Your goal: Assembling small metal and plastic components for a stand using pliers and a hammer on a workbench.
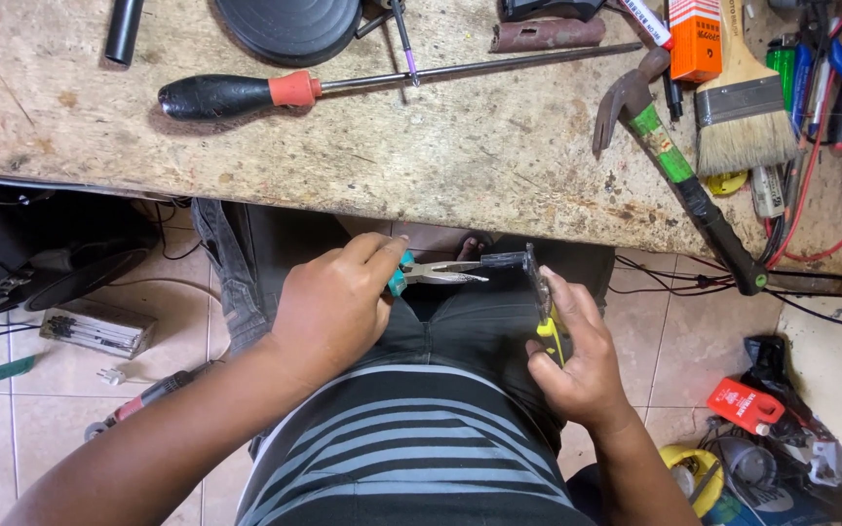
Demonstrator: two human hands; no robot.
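Below workbench [421, 166], left hand [333, 307] grip clenching teal-handled pliers [436, 272], right hand [577, 356] grasping yellow-handled tool [544, 302], tips meeting

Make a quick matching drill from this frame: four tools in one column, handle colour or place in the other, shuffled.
Things:
1. Long-nose pliers
2. Screwdriver
3. Hammer
4. Paintbrush

Descriptions:
A. Black and red handle, lying on the workbench
B. Teal grips, held in the left hand
C. Wooden handle, pale bristles
D. Green and black handle, hanging over the bench edge

Pairs: 1-B, 2-A, 3-D, 4-C
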